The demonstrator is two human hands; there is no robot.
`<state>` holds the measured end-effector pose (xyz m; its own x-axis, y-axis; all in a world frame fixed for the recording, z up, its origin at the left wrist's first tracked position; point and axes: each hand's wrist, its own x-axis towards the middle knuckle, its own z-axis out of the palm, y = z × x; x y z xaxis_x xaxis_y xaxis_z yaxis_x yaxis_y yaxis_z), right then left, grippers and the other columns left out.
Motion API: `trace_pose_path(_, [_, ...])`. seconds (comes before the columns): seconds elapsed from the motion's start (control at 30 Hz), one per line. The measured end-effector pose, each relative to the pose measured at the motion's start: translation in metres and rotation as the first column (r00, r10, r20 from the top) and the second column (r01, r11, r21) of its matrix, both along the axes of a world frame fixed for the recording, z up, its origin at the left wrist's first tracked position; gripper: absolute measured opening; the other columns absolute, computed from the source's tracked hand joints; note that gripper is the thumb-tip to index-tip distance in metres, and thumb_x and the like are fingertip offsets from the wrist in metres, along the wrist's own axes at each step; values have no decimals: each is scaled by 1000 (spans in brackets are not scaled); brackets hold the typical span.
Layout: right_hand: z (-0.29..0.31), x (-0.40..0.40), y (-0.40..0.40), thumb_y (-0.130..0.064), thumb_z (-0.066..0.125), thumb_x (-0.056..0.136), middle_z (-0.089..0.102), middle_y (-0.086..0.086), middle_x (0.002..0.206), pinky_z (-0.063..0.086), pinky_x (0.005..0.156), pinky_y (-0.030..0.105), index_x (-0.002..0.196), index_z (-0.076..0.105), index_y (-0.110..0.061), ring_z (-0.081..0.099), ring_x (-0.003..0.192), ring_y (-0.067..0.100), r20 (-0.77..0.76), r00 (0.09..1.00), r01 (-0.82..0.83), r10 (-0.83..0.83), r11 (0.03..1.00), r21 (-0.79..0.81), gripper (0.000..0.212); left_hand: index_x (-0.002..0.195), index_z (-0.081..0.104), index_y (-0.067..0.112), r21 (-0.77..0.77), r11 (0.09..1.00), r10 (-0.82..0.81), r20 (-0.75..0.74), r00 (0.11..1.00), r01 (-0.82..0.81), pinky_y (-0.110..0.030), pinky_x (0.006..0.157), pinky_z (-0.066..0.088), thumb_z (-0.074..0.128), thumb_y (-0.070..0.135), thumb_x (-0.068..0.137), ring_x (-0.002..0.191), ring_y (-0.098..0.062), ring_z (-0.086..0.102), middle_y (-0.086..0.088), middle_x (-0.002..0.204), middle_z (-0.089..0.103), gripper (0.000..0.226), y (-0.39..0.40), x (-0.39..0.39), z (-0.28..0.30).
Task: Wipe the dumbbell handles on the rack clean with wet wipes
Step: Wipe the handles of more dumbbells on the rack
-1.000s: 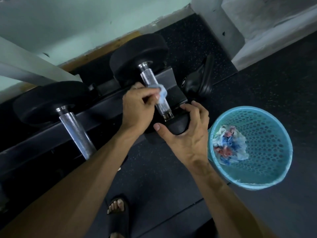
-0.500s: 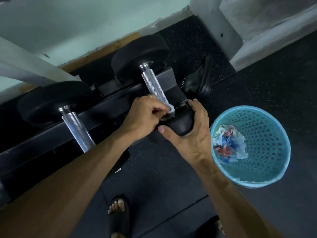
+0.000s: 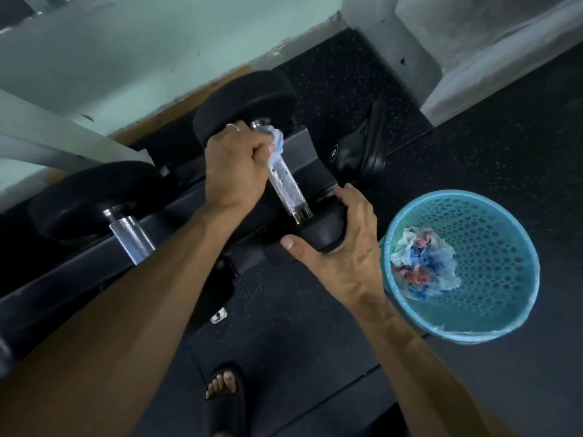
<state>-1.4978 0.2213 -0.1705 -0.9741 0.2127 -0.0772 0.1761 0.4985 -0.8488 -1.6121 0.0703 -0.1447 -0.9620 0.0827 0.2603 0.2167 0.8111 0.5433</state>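
While the left hand (image 3: 238, 165) is curled round a crumpled pale blue wet wipe (image 3: 276, 143), its grip presses the wipe against the far end of the knurled chrome handle (image 3: 288, 184) of a black dumbbell (image 3: 249, 105), close under the dumbbell's far head. A thin ring shows on one finger of that hand. The right hand (image 3: 344, 244) cups the near head (image 3: 321, 228) of the same dumbbell, thumb on its underside edge and fingers wrapped over its far edge, so that grip is clamped on the head. The dumbbell lies across the dark rack rail (image 3: 176, 212), its handle bare and shiny between the wipe and the near head.

To the left of this dumbbell, a second dumbbell (image 3: 91, 197) rests on the same rail; its chrome handle (image 3: 131, 238) runs under the left forearm and only the far part of it shows. To the right of the wiped dumbbell, just beside the right wrist, a light blue perforated bin (image 3: 501, 313) with a plastic liner stands on the dark speckled floor, holding a wad of used wipes (image 3: 422, 263) in white, blue and red. Beyond the wiped dumbbell's near head, a black rack foot (image 3: 362, 156) sits on the floor mat. Below the dumbbell, toes in a dark sandal (image 3: 225, 389) stand on the floor.
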Motion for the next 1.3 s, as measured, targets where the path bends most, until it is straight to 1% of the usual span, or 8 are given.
trace_pose_path(0.1, [-1,0,0,-78,66,56,34,-8,152,27,105,17,144,41,-24,29,140,9,14,1000,-5,5,1000,-9,107,94,75,2,19,992,122,29,992,-123,1,72,38,65,4,89,84,-9,50,-11,95,66,12,11,4,2])
trace_pose_path(0.3, [-2,0,1,-78,68,56,31,-8,153,29,106,20,146,38,-24,27,142,9,34,999,-26,27,999,-33,109,88,75,1,-34,980,-187,196,963,197,-28,73,54,68,6,88,78,-13,60,-10,87,66,9,12,29,3])
trace_pose_path(0.47, [3,0,4,-78,66,54,24,-11,156,26,107,18,150,30,-28,20,145,5,93,994,-44,49,998,-49,114,93,75,2,38,999,-6,136,991,1,0,71,40,68,6,88,80,-3,57,-5,92,70,9,14,9,10])
trace_pose_path(0.67, [10,0,6,-64,77,59,21,-10,159,24,111,20,152,27,-30,19,146,6,160,983,-80,84,996,-33,112,87,78,9,-27,893,-398,416,818,449,-34,75,56,68,3,86,78,-14,64,-3,84,65,12,10,32,6])
trace_pose_path(0.83, [13,2,4,-65,76,57,21,-11,159,26,115,24,152,28,-31,20,146,5,168,985,-42,50,998,-51,112,78,73,5,-134,961,-220,149,964,240,-29,65,47,65,8,89,68,-12,48,0,79,52,14,8,-8,16])
trace_pose_path(0.97, [13,2,3,-65,77,58,20,-11,159,26,109,17,152,27,-31,21,146,5,173,984,-30,40,998,-62,111,84,76,6,-162,913,-327,259,909,375,-20,67,43,67,12,90,76,-12,56,-3,86,60,13,12,3,11])
trace_pose_path(1.13, [22,0,4,-62,80,63,14,-13,162,28,111,23,155,20,-34,18,148,5,253,964,-74,83,996,-45,113,99,76,12,-18,859,-449,450,772,511,-16,71,47,69,12,90,81,-7,61,4,88,62,12,5,22,16])
trace_pose_path(1.3, [54,0,3,-36,75,84,27,-5,160,16,123,47,155,26,-28,19,146,6,252,962,-121,107,992,41,87,79,69,32,247,913,-408,554,725,325,-5,63,40,74,14,86,67,12,58,20,74,63,19,-25,43,36])
